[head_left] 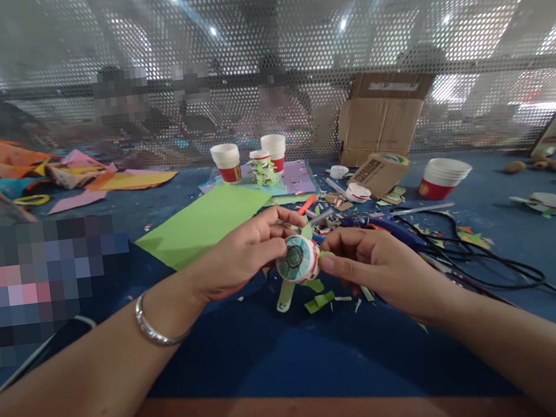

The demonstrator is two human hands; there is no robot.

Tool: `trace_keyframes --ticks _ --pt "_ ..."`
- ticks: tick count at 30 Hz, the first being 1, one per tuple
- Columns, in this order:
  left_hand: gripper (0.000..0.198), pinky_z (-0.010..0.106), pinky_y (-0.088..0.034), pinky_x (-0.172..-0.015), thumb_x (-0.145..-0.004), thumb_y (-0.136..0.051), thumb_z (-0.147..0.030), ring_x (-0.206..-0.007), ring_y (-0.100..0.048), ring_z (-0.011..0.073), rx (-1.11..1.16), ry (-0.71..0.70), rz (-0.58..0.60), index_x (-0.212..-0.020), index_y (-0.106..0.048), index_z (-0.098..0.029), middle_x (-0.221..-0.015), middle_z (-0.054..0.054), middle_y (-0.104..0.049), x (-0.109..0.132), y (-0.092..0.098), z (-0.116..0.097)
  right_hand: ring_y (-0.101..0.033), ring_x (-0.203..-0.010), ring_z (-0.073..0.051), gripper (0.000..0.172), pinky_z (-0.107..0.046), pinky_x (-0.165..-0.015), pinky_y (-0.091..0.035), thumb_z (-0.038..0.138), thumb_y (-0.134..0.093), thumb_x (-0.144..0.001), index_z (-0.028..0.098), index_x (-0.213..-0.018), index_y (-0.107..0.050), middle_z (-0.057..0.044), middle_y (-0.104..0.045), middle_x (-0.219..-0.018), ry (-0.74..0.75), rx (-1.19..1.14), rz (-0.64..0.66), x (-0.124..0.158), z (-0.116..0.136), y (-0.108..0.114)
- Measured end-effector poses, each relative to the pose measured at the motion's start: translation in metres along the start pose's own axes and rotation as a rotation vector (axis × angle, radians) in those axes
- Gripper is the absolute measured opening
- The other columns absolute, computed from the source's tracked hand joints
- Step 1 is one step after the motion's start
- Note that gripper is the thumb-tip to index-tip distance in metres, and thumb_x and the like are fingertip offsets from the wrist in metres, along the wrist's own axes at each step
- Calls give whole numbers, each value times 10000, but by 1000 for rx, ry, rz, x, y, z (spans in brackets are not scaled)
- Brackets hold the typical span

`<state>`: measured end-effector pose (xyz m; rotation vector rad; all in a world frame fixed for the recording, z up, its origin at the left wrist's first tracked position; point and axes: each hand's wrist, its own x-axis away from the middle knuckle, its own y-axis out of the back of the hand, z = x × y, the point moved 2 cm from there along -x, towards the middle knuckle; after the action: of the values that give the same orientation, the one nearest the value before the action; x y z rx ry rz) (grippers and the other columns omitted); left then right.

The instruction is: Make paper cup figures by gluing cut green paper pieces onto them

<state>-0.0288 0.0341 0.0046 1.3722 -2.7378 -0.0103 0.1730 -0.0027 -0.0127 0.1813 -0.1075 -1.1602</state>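
A small craft turtle [296,260], made from a cut-down paper cup base, is held above the table in front of me. Its round face has a teal and black drawn pattern, its side is white with red, and green paper pieces stick out around it. My left hand [255,248] grips it at the left edge between thumb and fingers. At its right side, my right hand [371,258] pinches a small green paper piece [327,254] against the rim. The fingertips behind the turtle are partly hidden. A pale green strip [285,297] shows just below it.
Green paper scraps [319,302] lie below my hands. A green sheet [204,225] lies to the left. Behind are stacked paper cups [226,163] and a cardboard box [378,117]. Black cable [486,272], another cup stack [442,178] and a similar turtle [551,201] are right.
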Motion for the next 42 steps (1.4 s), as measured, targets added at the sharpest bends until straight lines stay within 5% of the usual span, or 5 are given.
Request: trace_keyframes --ticks 13,24,36,42 --pt "327 259 -479 -714 -903 -576 -111 -788 -662 124 -37 -76 36 -1213 -528 -202 -949 3 -704 0 8 2 -487 -621 -73 357 -202 -536 -429 519 -750 -893 177 -854 -659 31 -549 -770 -28 -122 81 3 -2 2" --pt "455 287 -408 -709 -863 -611 -205 -795 -565 139 -252 -119 115 -1290 -457 -176 -965 15 -648 2 3 -5 -493 -687 -112 347 -243 -578 -411 506 -814 -823 187 -833 -679 21 -593 -775 -43 26 27 0 -1 -2" --pt "482 265 -385 -658 -895 -693 -291 -760 -580 135 -217 -43 36 -1314 -474 -197 -934 8 -676 5 17 -4 -515 -716 -126 384 -248 -583 -425 535 -798 -823 179 -927 -698 4 -636 -827 -27 15 -78 0 1 3" --pt "465 244 -389 -672 -929 -673 -243 -739 -535 104 -206 -82 118 -1338 -462 -182 -849 -34 -618 3 9 -6 -562 -768 -146 363 -269 -626 -439 532 -774 -851 199 -979 -708 -23 -698 -925 -4 69 -63 1 2 3"
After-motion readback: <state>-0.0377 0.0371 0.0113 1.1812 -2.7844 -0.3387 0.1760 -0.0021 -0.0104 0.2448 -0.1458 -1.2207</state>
